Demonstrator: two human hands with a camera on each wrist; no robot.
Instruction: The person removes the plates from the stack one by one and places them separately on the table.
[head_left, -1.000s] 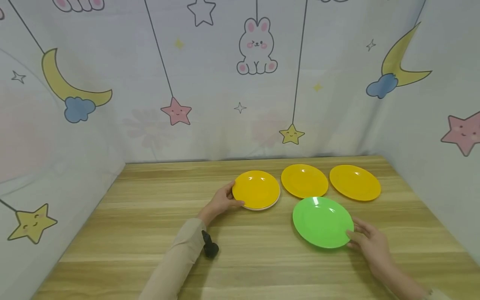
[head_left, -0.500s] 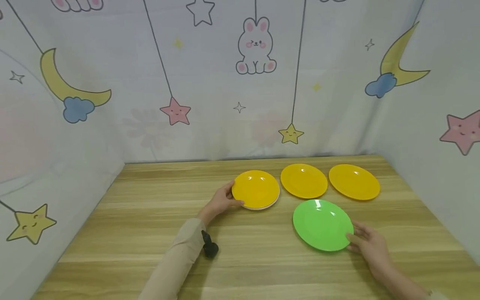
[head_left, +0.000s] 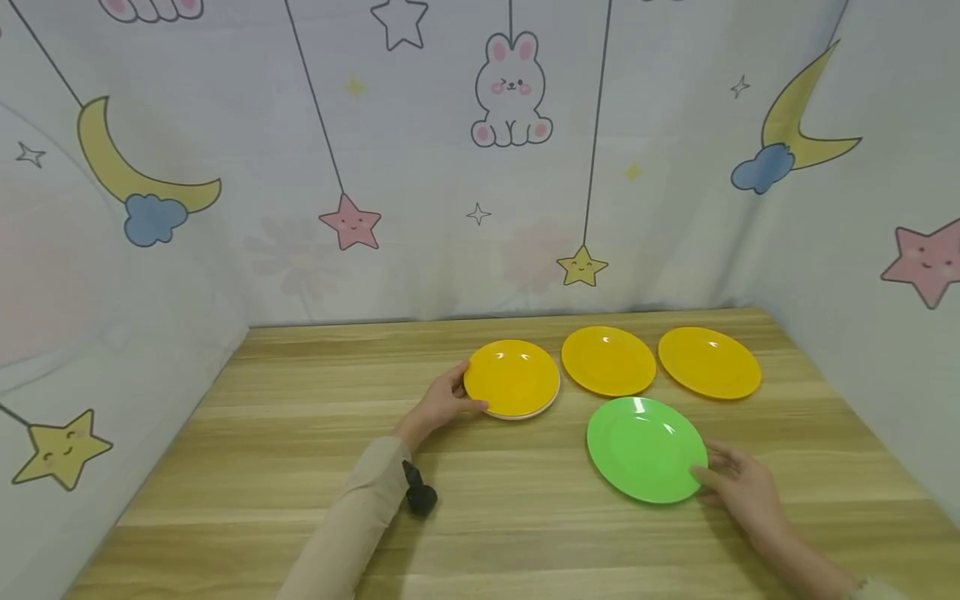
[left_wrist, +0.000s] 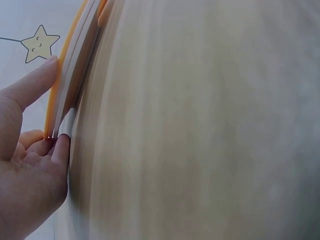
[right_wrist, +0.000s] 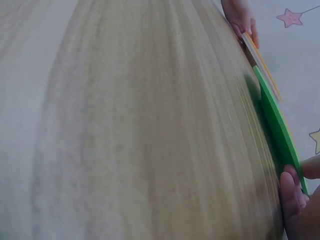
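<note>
In the head view my left hand (head_left: 442, 402) grips the left rim of a small stack with a yellow-orange plate (head_left: 512, 378) on top. A white rim shows beneath that plate, and the left wrist view has pale plates (left_wrist: 75, 60) layered under it. The thumb lies on the upper side, with fingers at the lower edge. My right hand (head_left: 742, 492) pinches a green plate (head_left: 647, 450) at its right rim, thumb above and fingers below. Seen from the right wrist, the green plate is tilted, with a dark shadow on the tabletop beside it.
Two more yellow-orange plates, a middle plate (head_left: 608, 361) and a right plate (head_left: 709, 362), lie at the back right of the wooden table (head_left: 315, 375). Printed cloth walls (head_left: 420, 167) enclose its back and sides. A black device (head_left: 420, 495) sits at my left wrist.
The green plate has come slightly toward me from its place a second ago, its right rim still pinched. My left hand and the stack stay in place.
</note>
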